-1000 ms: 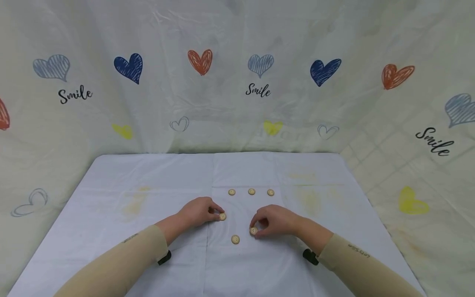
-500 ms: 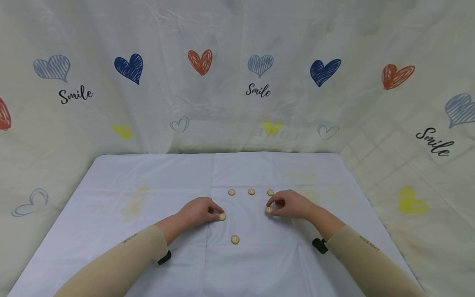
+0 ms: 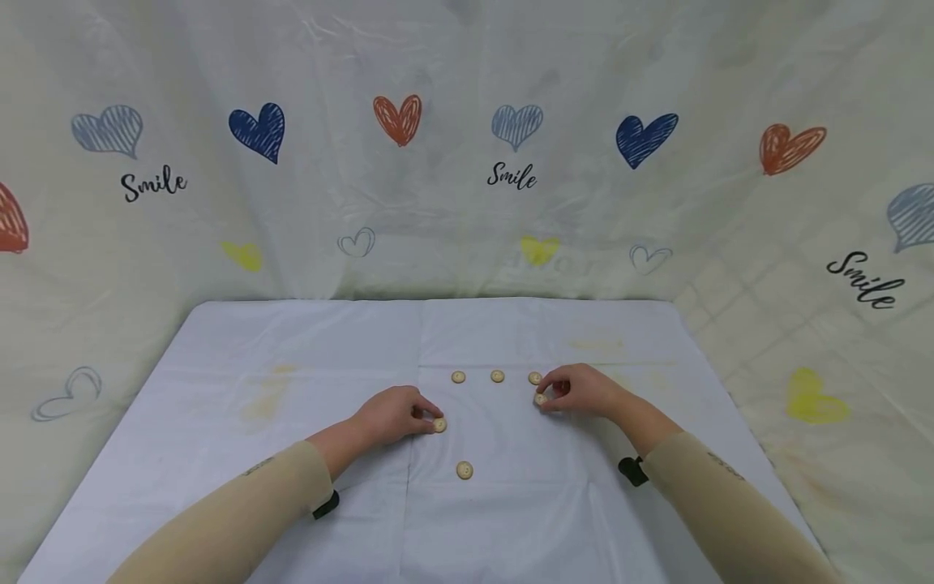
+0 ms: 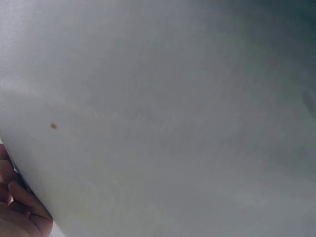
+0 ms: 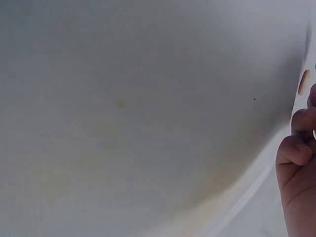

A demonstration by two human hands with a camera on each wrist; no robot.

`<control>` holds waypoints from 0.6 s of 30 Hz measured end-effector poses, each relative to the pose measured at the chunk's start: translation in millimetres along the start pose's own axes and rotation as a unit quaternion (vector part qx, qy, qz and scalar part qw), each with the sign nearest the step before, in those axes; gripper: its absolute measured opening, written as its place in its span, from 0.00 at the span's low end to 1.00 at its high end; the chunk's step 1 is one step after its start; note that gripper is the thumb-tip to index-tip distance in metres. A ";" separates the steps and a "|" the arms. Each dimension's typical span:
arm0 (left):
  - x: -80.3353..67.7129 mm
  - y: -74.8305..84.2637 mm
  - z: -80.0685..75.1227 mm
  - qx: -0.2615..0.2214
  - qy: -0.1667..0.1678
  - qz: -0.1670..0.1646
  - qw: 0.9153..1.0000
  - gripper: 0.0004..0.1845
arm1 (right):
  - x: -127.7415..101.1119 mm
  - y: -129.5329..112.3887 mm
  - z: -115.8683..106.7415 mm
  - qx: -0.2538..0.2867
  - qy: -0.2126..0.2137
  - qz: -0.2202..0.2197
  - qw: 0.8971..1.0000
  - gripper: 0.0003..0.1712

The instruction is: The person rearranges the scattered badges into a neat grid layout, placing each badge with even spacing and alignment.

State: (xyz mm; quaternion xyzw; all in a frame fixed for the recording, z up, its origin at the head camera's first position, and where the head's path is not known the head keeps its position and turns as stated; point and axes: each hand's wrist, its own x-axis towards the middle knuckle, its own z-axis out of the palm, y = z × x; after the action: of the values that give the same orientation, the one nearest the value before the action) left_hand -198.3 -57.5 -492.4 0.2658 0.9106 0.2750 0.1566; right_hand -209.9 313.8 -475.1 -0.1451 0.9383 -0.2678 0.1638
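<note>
Several small round tan buttons lie on a white cloth-covered table (image 3: 292, 389). My left hand (image 3: 397, 415) rests on the cloth and pinches one button (image 3: 439, 425) at its fingertips. My right hand (image 3: 580, 389) pinches another button (image 3: 541, 399) just below the right end of a row of three: left button (image 3: 458, 377), middle button (image 3: 498, 376), right button (image 3: 535, 378). A loose button (image 3: 464, 470) lies alone nearer to me. In the right wrist view curled fingers (image 5: 296, 148) and a button's edge (image 5: 304, 82) show; the left wrist view shows mostly cloth and fingers (image 4: 19, 212).
A cream backdrop (image 3: 467, 162) printed with hearts and "Smile" hangs behind and beside the table. Faint yellowish stains (image 3: 266, 397) mark the cloth on the left and right. Both forearms wear tan sleeves.
My right hand carried its button from near the loose one up and to the right, to just under the row's right end. The left hand stayed put on its button.
</note>
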 end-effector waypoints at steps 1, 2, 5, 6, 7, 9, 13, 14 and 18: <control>0.0 0.3 -0.1 -0.001 0.000 0.001 1.000 0.09 | 0.8 1.4 0.1 -0.001 -0.001 0.002 1.000 0.11; 0.0 0.5 -0.2 -0.002 -0.001 0.001 1.000 0.09 | 1.6 2.5 0.3 -0.003 -0.003 0.003 1.000 0.12; 0.0 0.6 0.2 -0.002 -0.001 0.000 1.000 0.09 | 2.9 4.1 0.5 -0.002 -0.008 0.005 1.000 0.12; 0.0 0.6 0.4 -0.002 0.000 0.000 1.000 0.09 | 3.1 4.4 0.7 -0.002 -0.009 0.004 1.000 0.11; 0.0 0.6 0.6 -0.002 0.000 0.000 1.000 0.09 | 3.1 4.5 0.8 -0.001 -0.010 0.003 1.000 0.11; 0.1 0.6 1.0 -0.001 0.000 -0.001 1.000 0.09 | 2.9 4.5 1.0 0.001 -0.011 0.003 1.000 0.11; 0.0 1.3 1.1 -0.001 0.000 -0.002 1.000 0.09 | 1.8 4.3 0.7 0.002 -0.011 0.000 1.000 0.12; 0.0 1.5 1.1 -0.001 0.000 -0.003 1.000 0.09 | 1.5 4.0 0.4 0.000 -0.010 0.001 1.000 0.13; -0.2 2.1 0.9 0.002 -0.001 -0.009 1.000 0.09 | 0.6 2.6 -1.1 -0.008 0.000 0.003 1.000 0.14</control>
State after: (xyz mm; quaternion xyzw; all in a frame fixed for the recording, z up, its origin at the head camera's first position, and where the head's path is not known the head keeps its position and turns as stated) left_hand -197.0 -55.7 -491.9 0.2578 0.9134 0.2716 0.1597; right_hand -211.4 316.1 -475.9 -0.1438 0.9408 -0.2597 0.1638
